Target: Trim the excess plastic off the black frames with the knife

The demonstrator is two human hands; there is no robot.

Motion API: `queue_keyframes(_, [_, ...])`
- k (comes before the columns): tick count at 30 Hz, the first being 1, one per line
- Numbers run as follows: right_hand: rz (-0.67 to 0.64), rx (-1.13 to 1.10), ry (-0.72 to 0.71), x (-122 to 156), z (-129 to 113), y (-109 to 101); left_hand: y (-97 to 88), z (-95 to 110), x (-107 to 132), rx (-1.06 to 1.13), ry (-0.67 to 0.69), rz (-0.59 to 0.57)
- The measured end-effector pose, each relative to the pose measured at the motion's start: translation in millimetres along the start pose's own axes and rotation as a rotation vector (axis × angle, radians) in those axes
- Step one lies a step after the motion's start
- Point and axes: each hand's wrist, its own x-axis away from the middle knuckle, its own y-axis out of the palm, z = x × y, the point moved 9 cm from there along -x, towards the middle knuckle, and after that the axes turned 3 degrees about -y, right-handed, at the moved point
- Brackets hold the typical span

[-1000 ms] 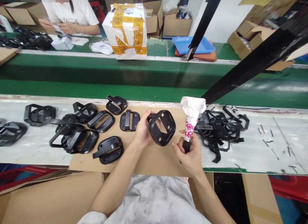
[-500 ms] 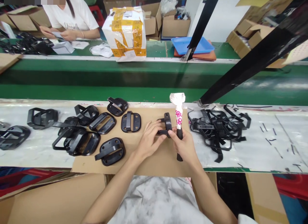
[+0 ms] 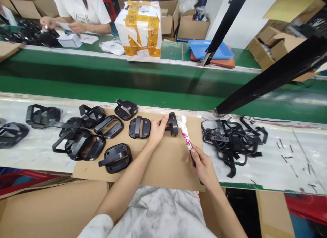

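With 12 o'clock pointing away from the body, we judge the step in hand to be tapping a black bracket [image 3: 174, 124] with a mallet [image 3: 188, 142]; we cannot tell whether the white-wrapped head touches the bracket or stands just beside it. The next move, in our judgement, calls for a steady hold and a controlled stroke toward 9 o'clock, made clear of the holding fingers. With the left hand [image 3: 156, 131] we grip the bracket at its 9 o'clock side, fingers closed on it, so the plate stands out edge-on at 2 o'clock from the hand. With the right hand [image 3: 203, 164] we close the fingers around the mallet's dark lower end, its head pointing to 11 o'clock. The bracket is over the cardboard sheet [image 3: 163, 163] on the surface [image 3: 270, 173]; whether it rests there is not clear. At 9 o'clock from the left hand, just beside it, lies another bracket [image 3: 138, 127]; at 2 o'clock from the right hand lies a heap of black strips [image 3: 219, 139].
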Motion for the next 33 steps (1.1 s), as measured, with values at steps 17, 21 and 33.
queue_keyframes(17, [0.098, 0.15, -0.037, 9, -5, -17, -1.1, 9, 8, -0.082, 0.055, 0.055])
queue_keyframes(21, [0.004, 0.201, -0.05, 7, -4, -5, -2.5, 9, 8, -0.053, 0.032, 0.071])
queue_keyframes(33, [-0.046, 0.277, -0.021, 5, 3, -1, -3.2, 8, 4, 0.021, -0.018, 0.064])
